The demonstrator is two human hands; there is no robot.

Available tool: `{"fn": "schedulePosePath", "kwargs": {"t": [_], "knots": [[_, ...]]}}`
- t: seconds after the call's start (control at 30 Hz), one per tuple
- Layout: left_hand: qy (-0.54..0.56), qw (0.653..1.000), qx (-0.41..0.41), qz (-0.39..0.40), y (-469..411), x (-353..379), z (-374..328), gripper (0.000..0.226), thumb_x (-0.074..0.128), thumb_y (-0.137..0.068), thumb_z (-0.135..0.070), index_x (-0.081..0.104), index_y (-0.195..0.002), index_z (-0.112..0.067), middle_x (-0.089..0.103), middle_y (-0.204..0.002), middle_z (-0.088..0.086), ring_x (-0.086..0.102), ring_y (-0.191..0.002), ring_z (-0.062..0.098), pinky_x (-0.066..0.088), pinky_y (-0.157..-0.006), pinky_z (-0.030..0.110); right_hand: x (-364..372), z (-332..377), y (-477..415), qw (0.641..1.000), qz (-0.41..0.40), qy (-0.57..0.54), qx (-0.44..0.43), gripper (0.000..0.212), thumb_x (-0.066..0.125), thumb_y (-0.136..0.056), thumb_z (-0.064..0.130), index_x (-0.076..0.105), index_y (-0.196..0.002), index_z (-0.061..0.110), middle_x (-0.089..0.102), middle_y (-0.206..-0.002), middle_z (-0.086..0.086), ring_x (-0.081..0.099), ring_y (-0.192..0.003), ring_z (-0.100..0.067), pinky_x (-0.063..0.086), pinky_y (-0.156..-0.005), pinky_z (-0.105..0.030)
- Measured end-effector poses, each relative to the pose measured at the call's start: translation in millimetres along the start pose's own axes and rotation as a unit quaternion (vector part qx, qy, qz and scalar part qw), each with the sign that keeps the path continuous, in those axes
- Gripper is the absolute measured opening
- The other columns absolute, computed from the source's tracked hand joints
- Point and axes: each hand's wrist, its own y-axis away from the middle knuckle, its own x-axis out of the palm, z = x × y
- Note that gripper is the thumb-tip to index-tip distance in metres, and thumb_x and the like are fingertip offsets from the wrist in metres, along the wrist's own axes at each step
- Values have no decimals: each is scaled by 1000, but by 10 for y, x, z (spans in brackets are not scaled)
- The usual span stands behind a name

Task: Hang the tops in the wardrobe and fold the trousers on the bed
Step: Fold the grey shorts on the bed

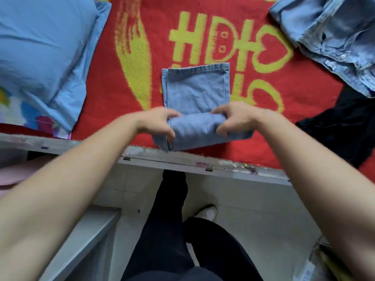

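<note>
Nearest to us, just past the rail of the bed [223, 169], both our hands are on the light-blue trousers [195, 88]. The trousers lie on the red blanket [101, 82], close to the bed's near edge. The left hand [158, 122] grasps the left end of the folded bundle with its fingers curled round the cloth. The right hand [233, 120] grasps the right end the same way. The bundle sits between the two hands and both touch it. Beyond our fingers the leg ends lie flat, with the hems pointing away from us.

We judge the step in hand to be turning the bundle onward over that flat part. To do it well we should hold both ends level and turn them together. The side seams should line up with the flat legs, and the fold needs pressing down so it does not spring open. The bundle's near left corner looks skewed, so we would square it first.

Farther off, a blue pillow [46, 49] lies to the left. A black garment [341, 126] lies to the right and a denim garment [328, 35] at the far right, both well apart from our hands.
</note>
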Motion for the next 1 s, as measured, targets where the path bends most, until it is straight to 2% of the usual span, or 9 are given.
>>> {"fn": "schedulePosePath", "kwargs": {"t": [0.1,0.2,0.27,0.37,0.47,0.57,0.63,0.73,1.0], "knots": [[199,973,-27,-113,-212,-430,179,58,77,-72,-2,61,-124,-22,62,-116,-3,57,-107,10,45,-82,15,-365,-82,-281,985,-162,-61,15,80,62,-58,51,58,-135,32,66,-118,-4,61,-109,-26,45,-88,-29],[305,918,-51,-249,-540,-502,247,42,68,-81,-4,59,-118,-21,64,-102,-4,62,-81,2,52,-71,15,-467,-168,-620,953,-280,-101,51,64,64,-76,47,56,-136,27,63,-130,-3,56,-123,-25,44,-98,-34],[326,887,-75,-319,-796,-486,296,41,65,-84,-10,56,-123,-22,63,-110,-4,64,-91,7,55,-84,23,-403,-191,-853,939,-321,-108,61,61,63,-86,43,49,-142,24,57,-136,-5,51,-127,-25,41,-104,-36],[281,873,-100,-386,-1096,-425,370,53,62,-92,-23,45,-142,-13,52,-139,7,52,-126,21,38,-110,30,-220,-202,-1111,910,-385,-148,43,66,59,-96,31,32,-154,16,38,-149,-12,42,-136,-24,36,-109,-33],[72,886,-79,-451,-1218,-261,356,60,46,-101,-38,29,-155,-18,19,-160,20,21,-148,31,19,-117,33,20,-225,-1273,908,-412,-66,44,61,49,-101,30,30,-157,14,17,-162,-23,28,-148,-35,32,-117,-40],[-173,912,-36,-370,-1356,-84,431,61,28,-102,-52,14,-157,-31,-4,-165,14,-2,-152,32,9,-119,54,240,-233,-1399,918,-385,80,47,56,37,-105,41,32,-157,20,8,-162,-29,15,-150,-45,20,-122,-48],[-181,928,-56,-321,-1488,-82,541,63,23,-102,-55,3,-157,-33,-10,-165,11,-9,-152,29,5,-120,59,314,-252,-1533,929,-349,99,79,57,31,-106,46,25,-158,27,4,-164,-25,8,-151,-47,15,-122,-52],[-188,930,-64,-308,-1704,-107,670,66,19,-101,-57,-7,-157,-33,-14,-164,13,-12,-152,29,3,-119,60,340,-308,-1779,936,-323,90,106,60,30,-105,49,14,-160,31,-1,-166,-21,2,-151,-47,13,-121,-56],[-199,943,-67,-260,-1911,-172,726,70,18,-100,-59,-13,-156,-29,-19,-162,16,-16,-150,32,2,-119,60,335,-378,-2009,955,-253,77,137,65,27,-104,53,-1,-159,33,-12,-166,-18,-7,-151,-46,8,-121,-59]]}}
